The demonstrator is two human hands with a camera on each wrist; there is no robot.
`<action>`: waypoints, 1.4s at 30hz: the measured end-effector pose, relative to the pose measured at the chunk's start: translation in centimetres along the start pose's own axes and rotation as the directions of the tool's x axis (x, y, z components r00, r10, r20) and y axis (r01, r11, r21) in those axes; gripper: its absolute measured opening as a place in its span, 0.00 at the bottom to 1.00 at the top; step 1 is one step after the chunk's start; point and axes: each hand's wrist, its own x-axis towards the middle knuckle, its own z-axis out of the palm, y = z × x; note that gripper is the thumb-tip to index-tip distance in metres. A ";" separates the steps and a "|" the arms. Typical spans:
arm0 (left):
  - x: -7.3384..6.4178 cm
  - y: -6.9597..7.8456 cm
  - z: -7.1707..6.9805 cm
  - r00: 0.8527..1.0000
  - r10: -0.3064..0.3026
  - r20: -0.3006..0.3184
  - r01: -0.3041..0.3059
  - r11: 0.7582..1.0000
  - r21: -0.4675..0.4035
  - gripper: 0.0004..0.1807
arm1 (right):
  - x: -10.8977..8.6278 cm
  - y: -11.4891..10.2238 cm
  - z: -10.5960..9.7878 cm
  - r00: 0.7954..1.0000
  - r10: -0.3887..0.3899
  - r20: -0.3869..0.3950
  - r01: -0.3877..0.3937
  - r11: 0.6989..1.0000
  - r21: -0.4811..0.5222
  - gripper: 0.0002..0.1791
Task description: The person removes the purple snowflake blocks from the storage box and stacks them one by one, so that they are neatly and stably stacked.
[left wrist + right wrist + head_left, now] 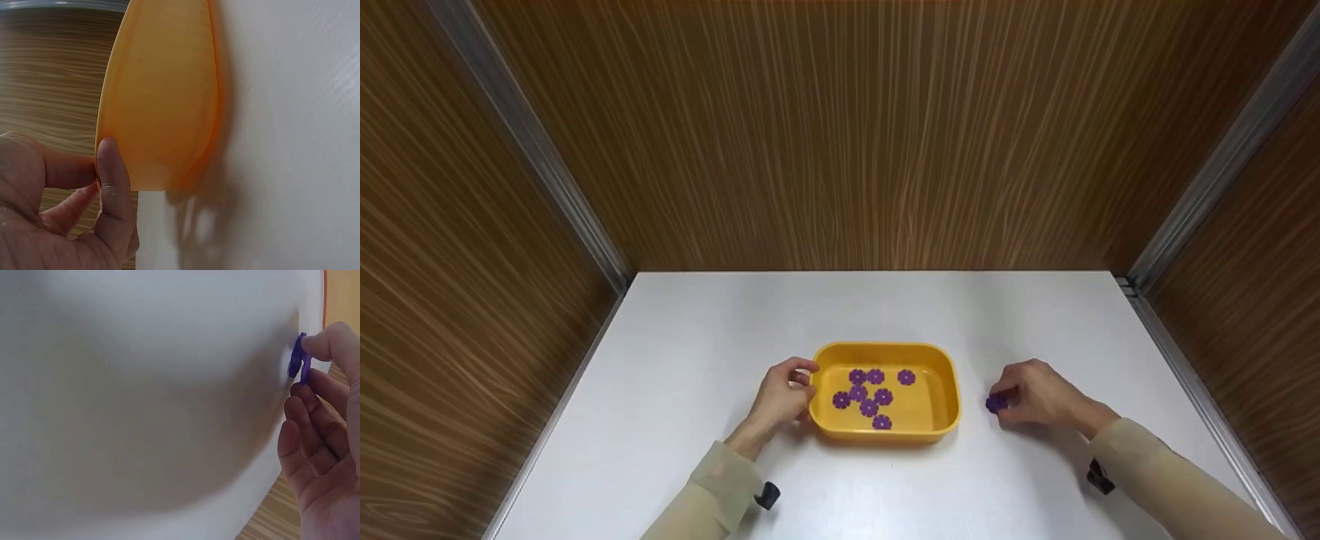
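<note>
L hand: L hand (pixel 780 394) pinches the L end of the tray's rim, digits either side of it; in the L wrist view one digit lies flat vs. the outer wall.
R hand: R hand (pixel 1039 394) well R of the tray, pinching a purple flower piece (pixel 996 403) btw thumb & finger; other fingers loosely bent below.
Held piece: out at R, near the tray's R end but apart from it. R wrist view shows 2 thin purple layers edge-on, one darker; can't tell if 1 pc or 2. Low over table; contact w/ table unclear.
Tray: yellow tray (pixel 919 409), rounded corners, approx. mid table btw the hands, long side running L–R. Seems to sit flat, shadow along its front edge.
Flowers in tray: 8 purple flowers (pixel 869 407), small hole in ea. centre, on the tray floor. 6 bunched from the back L toward the middle, about touching; 1 nr front wall, just beside the bunch; 1 on its own at back, R of the bunch.
Table: white table (pixel 697 322), L & R forearms reaching in from the front.
Sleeves: light beige sleeves (pixel 709 487) on both arms, black strap end (pixel 767 495) sticking out under L cuff, similar at R cuff.
Walls: brown wood-grain walls (pixel 840 135) at back, L & R; grey metal strips (pixel 532 135) down the 2 corners.
</note>
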 end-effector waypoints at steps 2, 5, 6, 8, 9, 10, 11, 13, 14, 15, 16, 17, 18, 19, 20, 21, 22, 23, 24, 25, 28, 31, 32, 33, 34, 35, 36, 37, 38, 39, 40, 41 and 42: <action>0.0 0.0 0.0 1.000 -0.001 0.000 0.001 1.000 0.005 0.21 | 0.0 0.1 0.1 1.000 0.002 0.002 -0.002 1.000 0.000 0.13; 0.1 -0.1 0.0 1.000 -0.001 -0.002 0.001 1.000 0.011 0.21 | 0.1 0.1 0.2 1.000 0.002 0.002 -0.002 1.000 -0.011 0.13; 0.1 -0.1 0.0 1.000 -0.006 -0.002 0.006 1.000 0.011 0.21 | 0.1 0.1 0.2 1.000 -0.001 0.002 0.001 1.000 -0.014 0.13; 0.1 -0.1 0.0 1.000 -0.008 0.000 0.008 1.000 0.012 0.21 | 0.1 0.1 0.3 1.000 -0.005 0.002 0.005 1.000 -0.017 0.13; 0.1 -0.1 0.1 1.000 -0.009 0.000 0.009 1.000 0.013 0.21 | 0.1 0.1 0.3 1.000 -0.005 0.000 0.005 1.000 -0.022 0.13; 0.1 -0.1 0.1 1.000 -0.012 0.000 0.012 1.000 0.011 0.21 | 0.2 0.1 0.3 1.000 -0.011 -0.001 0.011 1.000 -0.024 0.13; 0.1 -0.1 0.1 1.000 -0.012 -0.001 0.012 1.000 0.010 0.21 | 0.2 0.1 0.4 1.000 -0.015 -0.002 0.015 1.000 -0.027 0.13; 0.1 -0.1 0.1 1.000 -0.011 -0.003 0.011 1.000 0.006 0.21 | 0.2 0.0 0.4 1.000 -0.019 -0.002 0.019 0.999 -0.034 0.13; 0.1 -0.2 0.1 1.000 -0.007 -0.003 0.007 1.000 0.006 0.21 | 0.2 0.0 0.4 1.000 -0.021 -0.003 0.021 0.999 -0.039 0.13; 0.2 -0.2 0.2 1.000 -0.010 -0.005 0.010 1.000 0.004 0.20 | 0.2 0.0 0.4 1.000 -0.021 -0.002 0.021 0.999 -0.041 0.13; 0.2 -0.2 0.2 1.000 -0.010 -0.006 0.010 1.000 0.001 0.21 | 0.2 0.0 0.4 1.000 -0.020 0.000 0.020 0.999 -0.044 0.13; 0.2 -0.2 0.2 1.000 -0.011 -0.006 0.011 1.000 0.001 0.20 | 0.2 -0.1 0.4 1.000 -0.016 0.003 0.017 0.999 -0.046 0.12; 0.2 -0.2 0.2 1.000 -0.013 -0.005 0.013 1.000 -0.001 0.20 | 0.2 -0.1 0.4 1.000 -0.013 0.006 0.013 0.999 -0.047 0.12; 0.2 -0.2 0.2 1.000 -0.015 -0.004 0.015 1.000 -0.002 0.20 | 0.2 -0.1 0.4 1.000 -0.010 0.008 0.011 0.999 -0.049 0.12; 0.2 -0.2 0.2 1.000 -0.018 -0.004 0.018 1.000 -0.001 0.20 | 0.2 -0.1 0.3 1.000 -0.007 0.012 0.007 0.999 -0.049 0.12; 0.2 -0.2 0.1 1.000 -0.023 -0.005 0.023 1.000 0.000 0.20 | 0.2 -0.1 0.3 1.000 -0.002 0.015 0.003 0.999 -0.049 0.12; 0.2 -0.2 0.1 1.000 -0.024 -0.005 0.024 1.000 0.002 0.20 | 0.2 -0.1 0.3 1.000 0.002 0.017 -0.001 0.999 -0.049 0.12; 0.2 -0.2 0.1 1.000 -0.024 -0.005 0.024 1.000 0.005 0.20 | 0.2 -0.1 0.3 1.000 0.005 0.019 -0.004 0.999 -0.048 0.12; 0.2 -0.2 0.1 1.000 -0.023 -0.004 0.023 1.000 0.006 0.20 | 0.2 -0.1 0.3 1.000 0.006 0.019 -0.005 0.999 -0.047 0.12; 0.2 -0.2 0.1 1.000 -0.022 -0.003 0.022 1.000 0.007 0.20 | 0.2 -0.1 0.3 1.000 0.006 0.018 -0.005 0.999 -0.046 0.12; 0.2 -0.2 0.0 1.000 -0.016 0.001 0.016 1.000 0.002 0.21 | 0.2 -0.2 0.2 1.000 0.006 0.017 -0.005 0.999 -0.047 0.13; 0.2 -0.2 0.1 1.000 -0.010 0.003 0.010 1.000 -0.005 0.22 | 0.2 -0.4 0.1 1.000 0.025 0.016 -0.024 0.998 -0.060 0.14; 0.2 -0.2 0.1 1.000 -0.013 0.002 0.013 1.000 -0.006 0.22 | 0.2 -0.5 0.1 0.999 0.039 0.019 -0.038 0.997 -0.062 0.14; 0.1 -0.2 0.1 1.000 -0.015 0.001 0.015 1.000 -0.006 0.22 | 0.3 -0.7 0.0 0.998 0.057 0.023 -0.056 0.996 -0.065 0.15; 0.2 -0.2 0.1 1.000 -0.018 -0.002 0.018 1.000 -0.003 0.21 | 0.4 -0.9 -0.2 0.997 0.075 0.023 -0.074 0.995 -0.066 0.15; 0.2 -0.2 0.1 1.000 -0.024 -0.004 0.024 1.000 0.000 0.21 | 0.4 -1.1 -0.3 0.995 0.093 0.019 -0.092 0.993 -0.069 0.16; 0.2 -0.1 0.1 0.999 -0.033 -0.006 0.033 0.999 0.002 0.21 | 0.5 -1.3 -0.5 0.994 0.105 0.013 -0.104 0.992 -0.071 0.16; 0.2 -0.1 0.1 0.999 -0.037 -0.007 0.037 0.999 0.003 0.21 | 0.7 -1.5 -0.6 0.993 0.119 0.008 -0.118 0.990 -0.073 0.16; 0.2 -0.1 0.1 0.999 -0.036 -0.007 0.036 0.999 0.002 0.21 | 0.8 -1.8 -0.9 0.992 0.126 -0.001 -0.126 0.989 -0.074 0.16; 0.2 -0.2 0.1 0.999 -0.033 -0.006 0.033 0.999 0.001 0.21 | 1.0 -2.1 -1.0 0.993 0.120 -0.018 -0.121 0.989 -0.080 0.15; 0.2 -0.2 0.1 0.999 -0.032 -0.005 0.032 0.999 -0.001 0.21 | 1.2 -2.4 -1.2 0.993 0.108 -0.038 -0.111 0.990 -0.083 0.15; 0.2 -0.2 0.0 1.000 -0.029 -0.002 0.029 1.000 -0.003 0.21 | 1.5 -2.7 -1.4 0.994 0.092 -0.058 -0.097 0.992 -0.085 0.14; 0.2 -0.2 0.0 1.000 -0.027 -0.001 0.027 1.000 -0.006 0.21 | 1.7 -3.0 -1.6 0.994 0.073 -0.075 -0.080 0.993 -0.084 0.14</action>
